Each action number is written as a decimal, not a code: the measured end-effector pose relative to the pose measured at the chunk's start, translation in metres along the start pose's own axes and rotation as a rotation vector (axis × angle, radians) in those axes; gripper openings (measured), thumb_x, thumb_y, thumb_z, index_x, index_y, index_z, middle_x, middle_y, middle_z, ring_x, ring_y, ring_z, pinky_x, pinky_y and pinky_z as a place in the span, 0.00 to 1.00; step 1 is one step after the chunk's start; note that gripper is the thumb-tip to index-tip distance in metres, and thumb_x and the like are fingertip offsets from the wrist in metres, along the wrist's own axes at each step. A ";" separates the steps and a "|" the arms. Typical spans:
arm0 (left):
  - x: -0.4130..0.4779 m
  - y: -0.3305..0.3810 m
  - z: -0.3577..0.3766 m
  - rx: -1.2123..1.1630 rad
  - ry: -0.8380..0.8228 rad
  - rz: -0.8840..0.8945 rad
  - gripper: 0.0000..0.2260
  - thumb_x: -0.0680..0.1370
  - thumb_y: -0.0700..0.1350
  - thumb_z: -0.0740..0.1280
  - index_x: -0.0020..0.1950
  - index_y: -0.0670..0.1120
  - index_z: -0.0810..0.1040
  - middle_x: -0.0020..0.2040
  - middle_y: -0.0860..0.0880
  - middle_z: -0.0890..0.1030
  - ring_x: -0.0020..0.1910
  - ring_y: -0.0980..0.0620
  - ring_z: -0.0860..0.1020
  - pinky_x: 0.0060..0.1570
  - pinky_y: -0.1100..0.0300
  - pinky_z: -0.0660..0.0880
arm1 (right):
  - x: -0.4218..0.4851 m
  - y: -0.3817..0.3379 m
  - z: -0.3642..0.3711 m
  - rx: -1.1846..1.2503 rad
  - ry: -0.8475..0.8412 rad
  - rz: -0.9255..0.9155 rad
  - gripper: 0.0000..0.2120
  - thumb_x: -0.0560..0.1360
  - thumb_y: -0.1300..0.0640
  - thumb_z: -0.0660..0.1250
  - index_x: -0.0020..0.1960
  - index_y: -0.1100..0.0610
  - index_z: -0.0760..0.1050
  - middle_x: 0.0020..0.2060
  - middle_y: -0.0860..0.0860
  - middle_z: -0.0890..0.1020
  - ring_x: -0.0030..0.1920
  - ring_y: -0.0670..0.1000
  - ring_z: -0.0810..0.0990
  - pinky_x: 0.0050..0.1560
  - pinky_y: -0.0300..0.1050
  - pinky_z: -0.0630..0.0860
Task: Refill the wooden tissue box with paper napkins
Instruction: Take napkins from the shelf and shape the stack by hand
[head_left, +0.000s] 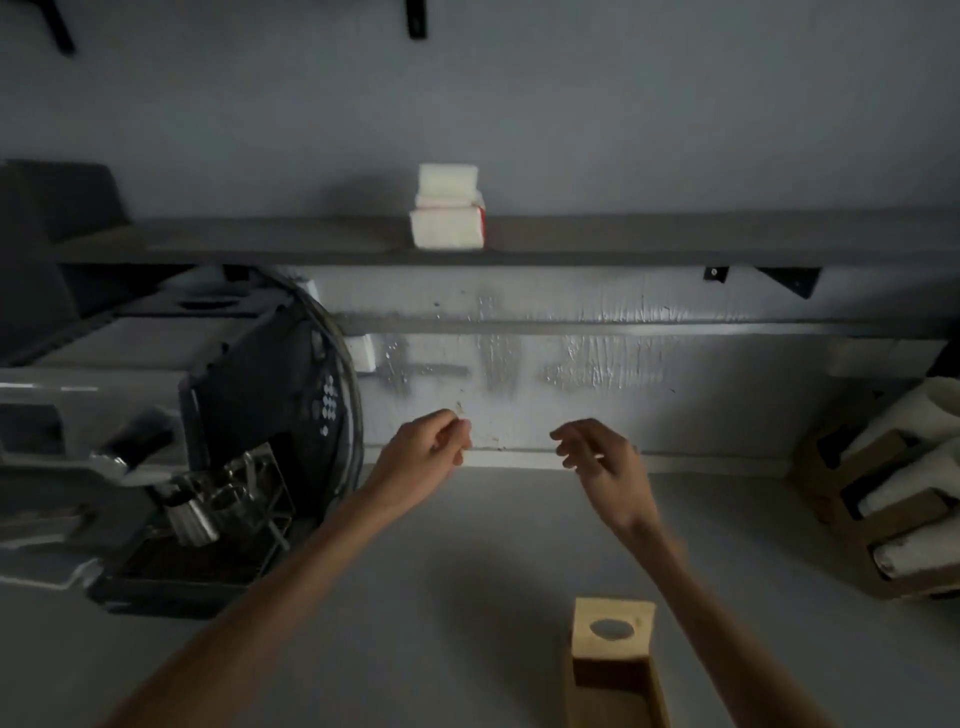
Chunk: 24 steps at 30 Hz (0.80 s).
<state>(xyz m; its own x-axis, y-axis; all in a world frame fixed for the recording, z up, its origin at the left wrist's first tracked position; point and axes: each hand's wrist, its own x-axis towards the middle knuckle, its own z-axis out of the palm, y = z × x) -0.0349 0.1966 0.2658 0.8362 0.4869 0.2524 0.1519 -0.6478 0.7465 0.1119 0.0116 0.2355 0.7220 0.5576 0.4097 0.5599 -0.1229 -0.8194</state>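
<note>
Nearest me stood the wooden tissue box (613, 670); both hands (519, 447) were empty, and the napkins (448, 215) at twelve o'clock looked soft, best pinched by the sides.

centre lane: bare tabletop (467, 571) from the near edge to the wall; both hands raised in it, left hand (426, 447) and right hand (602, 457) apart, nothing held, open gap between them.
left side: coffee machine (171, 441) fills the tabletop there, its cables (348, 364) bulge toward the left hand.
right side: cardboard holders with white rolls (893, 499) block the far right corner.
near right: wooden tissue box (613, 660), lid slid open, just beside the right forearm.
above: shelf (675, 241) overhangs the wall; napkin packs (449, 208) on it, clear air on both sides of them.
</note>
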 end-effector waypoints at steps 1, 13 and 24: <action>0.010 0.010 -0.021 0.059 0.044 0.035 0.13 0.79 0.54 0.59 0.39 0.51 0.75 0.33 0.53 0.80 0.32 0.53 0.80 0.37 0.52 0.77 | 0.016 -0.021 0.005 -0.007 0.011 -0.040 0.10 0.78 0.52 0.60 0.47 0.48 0.80 0.38 0.44 0.84 0.38 0.42 0.83 0.39 0.41 0.79; 0.131 0.119 -0.193 0.173 0.445 0.271 0.11 0.77 0.50 0.59 0.42 0.47 0.78 0.37 0.49 0.82 0.35 0.48 0.80 0.39 0.50 0.80 | 0.183 -0.195 -0.022 -0.081 0.209 -0.361 0.18 0.76 0.40 0.57 0.51 0.51 0.78 0.39 0.47 0.84 0.41 0.48 0.83 0.44 0.53 0.81; 0.238 0.128 -0.196 -0.381 0.085 -0.412 0.20 0.81 0.54 0.52 0.62 0.39 0.69 0.53 0.38 0.79 0.47 0.42 0.79 0.48 0.50 0.78 | 0.306 -0.189 0.033 -0.010 -0.007 0.163 0.33 0.79 0.38 0.49 0.58 0.66 0.76 0.57 0.64 0.80 0.58 0.63 0.78 0.63 0.59 0.73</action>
<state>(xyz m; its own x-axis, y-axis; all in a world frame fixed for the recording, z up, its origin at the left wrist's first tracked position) 0.0802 0.3436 0.5421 0.7005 0.7103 -0.0696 0.2422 -0.1449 0.9594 0.2136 0.2327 0.5026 0.8007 0.5355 0.2685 0.4397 -0.2208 -0.8706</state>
